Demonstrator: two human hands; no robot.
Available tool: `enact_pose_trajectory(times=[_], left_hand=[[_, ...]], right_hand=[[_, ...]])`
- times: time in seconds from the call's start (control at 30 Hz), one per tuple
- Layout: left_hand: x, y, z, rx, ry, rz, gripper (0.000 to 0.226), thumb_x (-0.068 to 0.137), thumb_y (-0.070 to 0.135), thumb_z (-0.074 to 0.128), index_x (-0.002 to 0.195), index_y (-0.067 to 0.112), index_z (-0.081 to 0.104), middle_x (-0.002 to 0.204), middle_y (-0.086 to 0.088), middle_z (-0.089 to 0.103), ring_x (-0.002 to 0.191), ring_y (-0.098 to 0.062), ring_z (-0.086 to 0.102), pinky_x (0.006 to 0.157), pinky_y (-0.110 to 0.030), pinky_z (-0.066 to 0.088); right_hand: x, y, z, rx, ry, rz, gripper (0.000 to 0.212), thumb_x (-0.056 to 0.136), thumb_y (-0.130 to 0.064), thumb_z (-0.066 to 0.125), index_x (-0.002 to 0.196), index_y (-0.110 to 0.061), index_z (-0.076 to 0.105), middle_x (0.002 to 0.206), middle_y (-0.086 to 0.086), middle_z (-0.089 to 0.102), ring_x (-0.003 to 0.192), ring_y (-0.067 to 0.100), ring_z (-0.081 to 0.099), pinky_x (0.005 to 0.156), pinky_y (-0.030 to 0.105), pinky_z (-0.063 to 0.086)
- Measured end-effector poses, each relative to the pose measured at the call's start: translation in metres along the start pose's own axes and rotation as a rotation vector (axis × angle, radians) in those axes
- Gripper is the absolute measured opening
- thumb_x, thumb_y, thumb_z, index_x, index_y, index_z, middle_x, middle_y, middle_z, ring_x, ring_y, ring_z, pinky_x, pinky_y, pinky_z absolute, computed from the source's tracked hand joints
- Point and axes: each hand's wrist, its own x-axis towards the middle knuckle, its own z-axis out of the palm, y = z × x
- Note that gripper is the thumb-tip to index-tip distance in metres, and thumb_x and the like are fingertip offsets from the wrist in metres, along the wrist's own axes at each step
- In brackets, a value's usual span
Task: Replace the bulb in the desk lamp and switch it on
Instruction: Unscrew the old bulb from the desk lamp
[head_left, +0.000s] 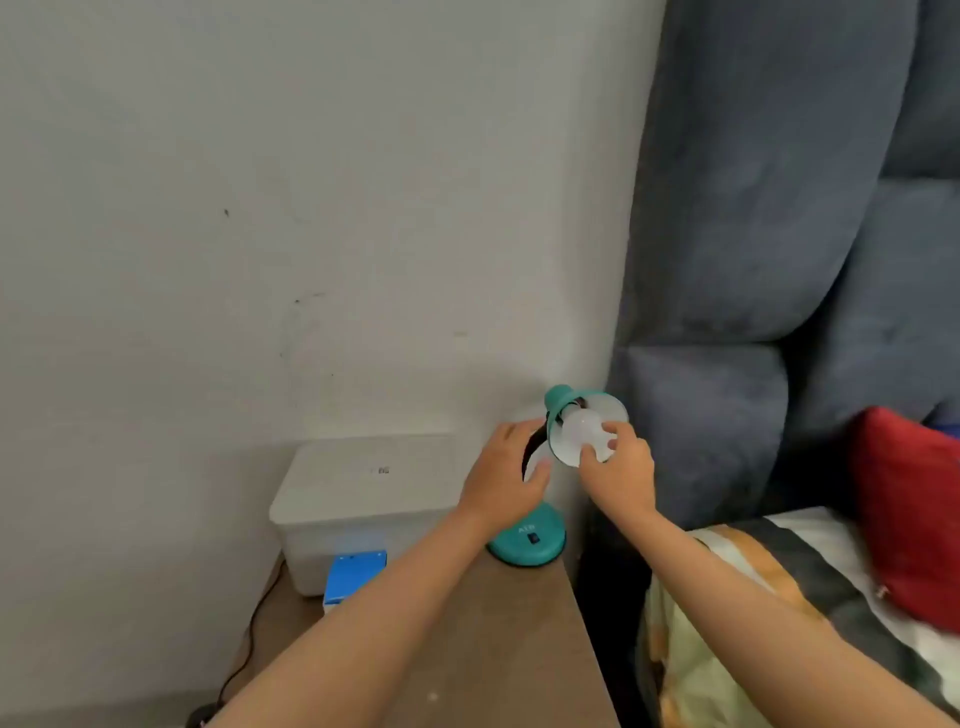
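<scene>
inside the teal shade (558, 402) — right hand (618, 475) grip clamped on bulb (584, 431); left hand (506, 480) grip around lamp neck (532, 447).

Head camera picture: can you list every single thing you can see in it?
Lamp: one, teal, back right corner of the table.
Bulb: one, white, inside the lamp shade.
Table: one, brown, against the wall.
Box: one, white plastic with lid, on the table left of the lamp.
Small box: one, blue, in front of the white box.
Cable: one, black, down the table's left side.
Headboard: one, grey-blue, right.
Pillow: one, red, on the bed.
Left hand: grip on the lamp neck.
Right hand: grip on the bulb.
</scene>
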Motion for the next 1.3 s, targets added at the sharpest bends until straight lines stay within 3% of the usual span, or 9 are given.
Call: enact_pose_trajectory(times=[0.27,0.4,0.63,1.0,1.07,1.17,1.3], left_hand=[[0.043,-0.015,0.022,0.089,-0.014,0.089,0.047,0.089,0.019,0.053,0.135,0.022,0.042,0.128,-0.003,0.048,0.112,-0.015,0.051,0.092,-0.025,0.043],[0.057,-0.017,0.028,0.120,-0.022,0.122,0.044,0.091,0.016,0.050,0.133,0.024,0.045,0.125,-0.003,0.052,0.110,-0.017,0.052,0.092,-0.031,0.047],[0.072,-0.021,0.036,0.137,0.036,0.128,0.038,0.090,0.005,0.047,0.124,0.019,0.056,0.115,-0.007,0.059,0.094,-0.022,0.059,0.080,-0.032,0.050],[0.076,-0.023,0.038,0.096,0.048,0.120,0.040,0.086,0.000,0.050,0.118,0.021,0.060,0.107,-0.007,0.061,0.090,-0.023,0.062,0.080,-0.039,0.054],[0.078,-0.024,0.038,0.075,0.069,0.097,0.041,0.085,-0.001,0.049,0.117,0.023,0.060,0.104,-0.006,0.060,0.089,-0.022,0.061,0.080,-0.039,0.054],[0.078,-0.024,0.041,0.072,0.077,0.095,0.041,0.086,-0.001,0.048,0.118,0.022,0.060,0.102,-0.007,0.058,0.088,-0.019,0.057,0.078,-0.030,0.051],[0.077,-0.025,0.046,0.040,0.070,0.050,0.040,0.088,-0.001,0.045,0.118,0.023,0.058,0.102,-0.009,0.051,0.089,-0.017,0.054,0.075,-0.005,0.038]], right_hand=[[0.022,0.009,0.024,0.093,0.052,0.000,0.053,0.085,-0.027,0.063,0.133,-0.018,0.042,0.123,0.019,0.046,0.105,0.033,0.053,0.083,0.032,0.042],[0.033,0.008,0.029,0.148,0.074,0.042,0.054,0.085,-0.031,0.064,0.132,-0.016,0.044,0.124,0.019,0.045,0.106,0.032,0.053,0.082,0.031,0.041],[0.039,0.012,0.032,0.180,0.102,0.044,0.050,0.083,-0.027,0.067,0.129,-0.016,0.048,0.121,0.016,0.047,0.091,0.017,0.044,0.080,0.027,0.039],[0.044,0.024,0.038,0.097,0.165,-0.104,0.043,0.078,-0.015,0.072,0.120,-0.016,0.062,0.118,0.010,0.051,0.104,0.029,0.052,0.086,0.030,0.044],[0.044,0.023,0.037,0.117,0.172,-0.083,0.053,0.077,-0.014,0.072,0.128,-0.017,0.055,0.117,0.009,0.047,0.101,0.024,0.052,0.086,0.030,0.046],[0.043,0.025,0.035,0.221,0.178,0.080,0.071,0.077,-0.024,0.074,0.139,-0.019,0.039,0.118,0.011,0.042,0.096,0.019,0.046,0.083,0.024,0.040],[0.046,0.028,0.038,0.275,0.095,0.134,0.069,0.082,-0.035,0.068,0.140,-0.016,0.038,0.127,0.018,0.053,0.116,0.028,0.052,0.090,0.030,0.042]])
